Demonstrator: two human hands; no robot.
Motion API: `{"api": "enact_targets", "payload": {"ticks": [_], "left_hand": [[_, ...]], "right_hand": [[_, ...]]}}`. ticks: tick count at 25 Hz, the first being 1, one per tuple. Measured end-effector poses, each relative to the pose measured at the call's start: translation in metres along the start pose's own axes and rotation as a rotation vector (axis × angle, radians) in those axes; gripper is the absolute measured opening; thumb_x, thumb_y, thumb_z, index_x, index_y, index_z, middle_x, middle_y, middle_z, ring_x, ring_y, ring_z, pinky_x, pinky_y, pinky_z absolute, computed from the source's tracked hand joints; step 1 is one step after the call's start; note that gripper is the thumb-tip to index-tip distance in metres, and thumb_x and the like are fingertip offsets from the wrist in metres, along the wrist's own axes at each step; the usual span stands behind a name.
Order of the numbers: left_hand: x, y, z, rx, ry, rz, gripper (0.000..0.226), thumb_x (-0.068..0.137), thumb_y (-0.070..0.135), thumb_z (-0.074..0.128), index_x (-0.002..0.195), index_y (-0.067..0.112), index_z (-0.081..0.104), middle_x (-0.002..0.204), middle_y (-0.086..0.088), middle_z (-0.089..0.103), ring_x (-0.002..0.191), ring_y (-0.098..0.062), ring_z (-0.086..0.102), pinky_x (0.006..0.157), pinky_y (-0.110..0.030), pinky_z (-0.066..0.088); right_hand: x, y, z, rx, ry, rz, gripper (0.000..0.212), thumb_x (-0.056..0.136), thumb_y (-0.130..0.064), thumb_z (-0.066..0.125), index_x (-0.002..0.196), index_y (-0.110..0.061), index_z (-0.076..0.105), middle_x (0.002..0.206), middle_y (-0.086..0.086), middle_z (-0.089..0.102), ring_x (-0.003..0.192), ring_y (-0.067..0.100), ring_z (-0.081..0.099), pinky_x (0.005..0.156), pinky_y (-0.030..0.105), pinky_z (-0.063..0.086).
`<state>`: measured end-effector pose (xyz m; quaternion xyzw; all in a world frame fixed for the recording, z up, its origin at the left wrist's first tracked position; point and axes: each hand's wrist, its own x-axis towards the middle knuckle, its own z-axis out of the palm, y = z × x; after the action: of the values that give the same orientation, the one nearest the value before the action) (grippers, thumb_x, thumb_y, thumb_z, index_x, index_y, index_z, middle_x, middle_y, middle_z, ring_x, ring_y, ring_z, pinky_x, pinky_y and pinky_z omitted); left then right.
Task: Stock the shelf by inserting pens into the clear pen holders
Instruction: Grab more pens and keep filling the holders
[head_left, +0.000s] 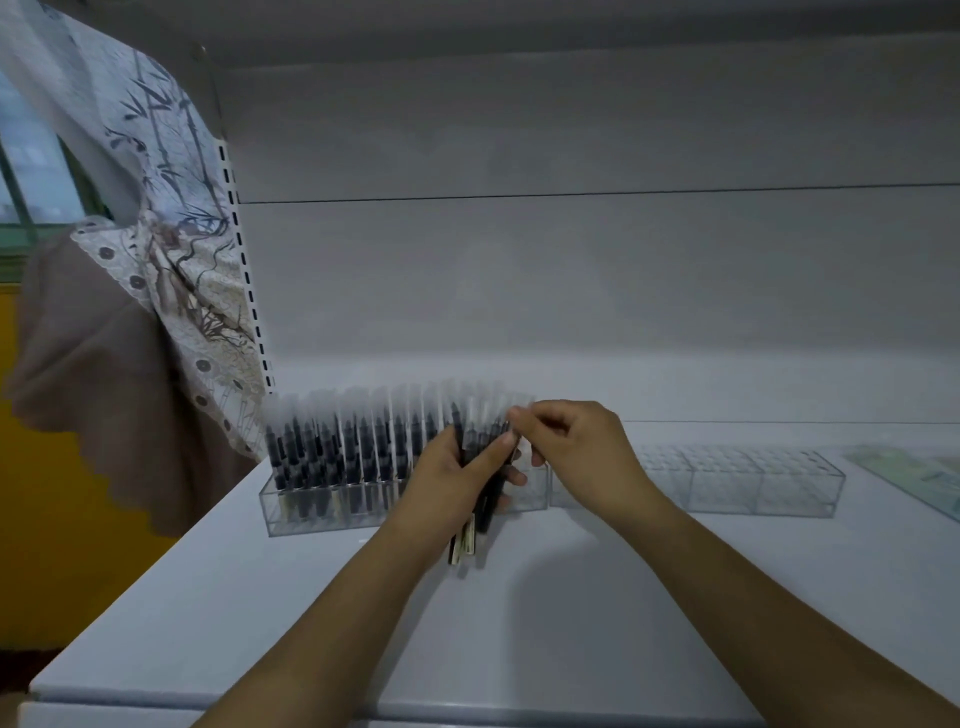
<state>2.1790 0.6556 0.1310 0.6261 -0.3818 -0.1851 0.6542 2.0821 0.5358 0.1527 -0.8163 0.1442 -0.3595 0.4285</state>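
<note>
The white shelf (311, 597) carries two clear holders side by side along its back part, and together they show how far the stocking has got. The left pen holder (322, 512) is packed with upright black pens (332, 441) across most of its length, their frosted caps standing in close rows; only its right end, behind the hands, looks less full, though the fingers hide how many slots are open there. The right pen holder (753, 480), just beside it, shows a bare grid of cells with no pens in it, so by my reading roughly half the job or more is left. To the far right a greenish flat sheet (914, 478) lies on the shelf, and a patterned curtain (171, 249) hangs at the left of the shelf upright. In front of the left holder's right end, the left hand (452, 488) is curled round a bundle of pens (480, 499), their lower ends poking out below the fist. The right hand (576, 447) is at the top of that bundle, thumb and forefinger pinching what seems to be a single pen, probably drawing it out for the next free slot. The bundle looks like only a few pens.
</note>
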Motion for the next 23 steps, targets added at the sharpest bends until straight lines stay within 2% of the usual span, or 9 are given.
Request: {"api": "enact_targets", "payload": {"ticks": [2,4,6,7,10,14,18,21,23], "left_hand": [[0.005,-0.001,0.003,-0.019,0.040,0.001,0.024,0.096,0.024,0.060,0.108,0.004,0.066,0.085,-0.012,0.076,0.065,-0.016,0.072,0.059,-0.026,0.056],[0.006,-0.006,0.004,-0.053,0.085,0.019,0.023,0.097,0.020,0.059,0.102,-0.002,0.066,0.085,-0.015,0.076,0.066,-0.019,0.073,0.058,-0.029,0.058],[0.005,-0.013,0.003,-0.109,0.164,0.040,0.023,0.096,0.016,0.059,0.097,-0.006,0.064,0.082,-0.017,0.074,0.068,-0.024,0.074,0.060,-0.037,0.062],[0.005,-0.015,0.001,-0.127,0.198,0.050,0.021,0.096,0.015,0.059,0.094,-0.005,0.064,0.080,-0.016,0.073,0.068,-0.025,0.073,0.062,-0.038,0.062],[0.005,-0.019,-0.003,-0.142,0.238,0.073,0.022,0.096,0.017,0.059,0.090,-0.004,0.066,0.077,-0.013,0.073,0.068,-0.024,0.073,0.058,-0.032,0.060],[0.005,-0.021,-0.005,-0.177,0.252,0.074,0.028,0.096,0.018,0.058,0.099,-0.009,0.064,0.081,-0.016,0.074,0.072,-0.023,0.073,0.059,-0.026,0.058],[0.006,-0.025,-0.006,-0.187,0.240,0.074,0.027,0.095,0.018,0.060,0.103,-0.008,0.064,0.084,-0.016,0.074,0.075,-0.023,0.073,0.060,-0.026,0.058],[0.007,-0.028,-0.005,-0.208,0.224,0.056,0.025,0.094,0.018,0.062,0.103,-0.006,0.065,0.081,-0.013,0.073,0.074,-0.022,0.072,0.063,-0.030,0.060],[0.006,-0.028,-0.004,-0.221,0.207,0.053,0.023,0.094,0.017,0.061,0.099,-0.005,0.067,0.078,-0.012,0.072,0.072,-0.022,0.071,0.064,-0.031,0.060]], "right_hand": [[0.009,0.001,-0.004,-0.009,0.052,0.029,0.031,0.097,-0.037,0.059,0.078,-0.017,0.075,0.059,-0.001,0.068,0.047,0.008,0.057,0.053,0.015,0.043],[0.020,0.001,-0.012,0.113,0.196,0.038,0.032,0.100,-0.034,0.054,0.083,-0.013,0.073,0.066,0.003,0.072,0.051,0.017,0.064,0.054,0.021,0.047],[0.031,0.000,-0.018,0.222,0.333,-0.023,0.031,0.102,-0.029,0.050,0.087,-0.008,0.068,0.072,0.005,0.072,0.053,0.017,0.065,0.053,0.021,0.049],[0.036,0.000,-0.018,0.217,0.347,-0.061,0.029,0.102,-0.027,0.049,0.089,-0.007,0.066,0.074,0.005,0.071,0.055,0.016,0.065,0.054,0.022,0.050],[0.045,0.010,-0.001,0.097,0.240,-0.110,0.024,0.103,-0.026,0.047,0.095,-0.010,0.062,0.080,0.002,0.069,0.060,0.013,0.065,0.061,0.025,0.055],[0.049,0.027,0.012,-0.104,0.095,-0.143,0.024,0.104,-0.029,0.044,0.095,-0.012,0.057,0.082,-0.001,0.067,0.064,0.009,0.065,0.068,0.029,0.058],[0.051,0.037,0.021,-0.347,-0.043,-0.189,0.024,0.105,-0.030,0.043,0.089,-0.015,0.054,0.070,-0.009,0.059,0.066,0.010,0.062,0.062,0.029,0.047],[0.053,0.048,0.026,-0.318,-0.054,-0.112,0.025,0.103,-0.030,0.048,0.089,-0.015,0.062,0.071,-0.011,0.058,0.064,0.001,0.055,0.065,0.023,0.038],[0.052,0.052,0.024,-0.319,0.024,-0.081,0.030,0.101,-0.036,0.050,0.089,-0.013,0.067,0.075,-0.009,0.061,0.068,0.003,0.055,0.068,0.022,0.037]]}}
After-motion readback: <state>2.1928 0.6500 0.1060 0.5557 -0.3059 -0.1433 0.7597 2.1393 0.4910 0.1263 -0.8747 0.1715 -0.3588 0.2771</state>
